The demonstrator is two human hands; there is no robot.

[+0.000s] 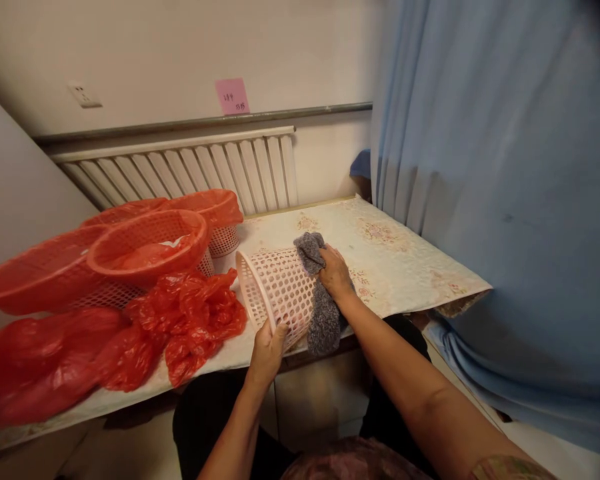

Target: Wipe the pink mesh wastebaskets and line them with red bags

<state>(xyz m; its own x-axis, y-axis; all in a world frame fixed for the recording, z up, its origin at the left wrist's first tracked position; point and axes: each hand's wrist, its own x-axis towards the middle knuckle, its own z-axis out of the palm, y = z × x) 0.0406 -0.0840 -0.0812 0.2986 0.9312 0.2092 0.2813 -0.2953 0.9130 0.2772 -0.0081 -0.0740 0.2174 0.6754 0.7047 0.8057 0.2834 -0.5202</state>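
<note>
A pale pink perforated plastic wastebasket [286, 288] lies on its side on the table, its mouth facing left. My left hand [269, 350] grips its rim at the near side, thumb outside. At the basket's base end, my right hand [336, 272] is closed on a dark grey cloth [326, 320]. One bunch of the cloth pokes out above the fingers and touches the basket; the rest hangs down past the table's front edge. The fingertips of the right hand are partly hidden by the cloth.
Several wastebaskets with red bag liners [147, 243] stand at left. Loose red plastic bags [195, 323] lie before them. The table has a flowered cover [380, 230]. A radiator [190, 167] is behind; a blue curtain [480, 167] hangs at right.
</note>
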